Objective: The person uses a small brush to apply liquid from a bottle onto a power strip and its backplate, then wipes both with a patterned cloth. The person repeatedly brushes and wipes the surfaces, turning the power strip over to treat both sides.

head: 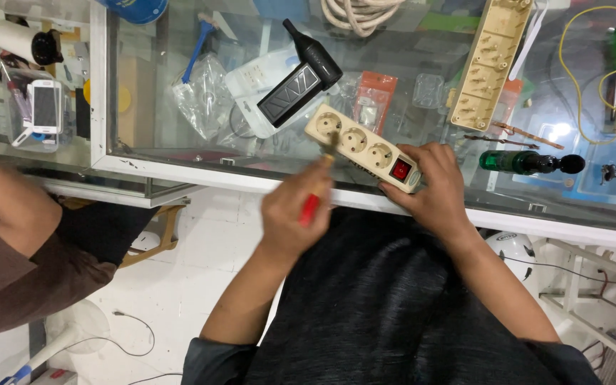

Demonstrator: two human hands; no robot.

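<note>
A cream power strip (354,141) with three round sockets and a red rocker switch lies on the glass counter (180,160). My right hand (433,185) grips its switch end. My left hand (295,210) holds a red-handled screwdriver (311,207); its blurred tip points at the strip between the first two sockets. I cannot tell whether the tip touches the strip.
On the glass lie a black handheld tool (301,77), an opened cream strip housing (490,64), a green-and-black tool (525,162), a yellow wire (572,85), copper strips and plastic bags. Another person's arm in a brown sleeve (8,242) is at the left. White phone (44,105) far left.
</note>
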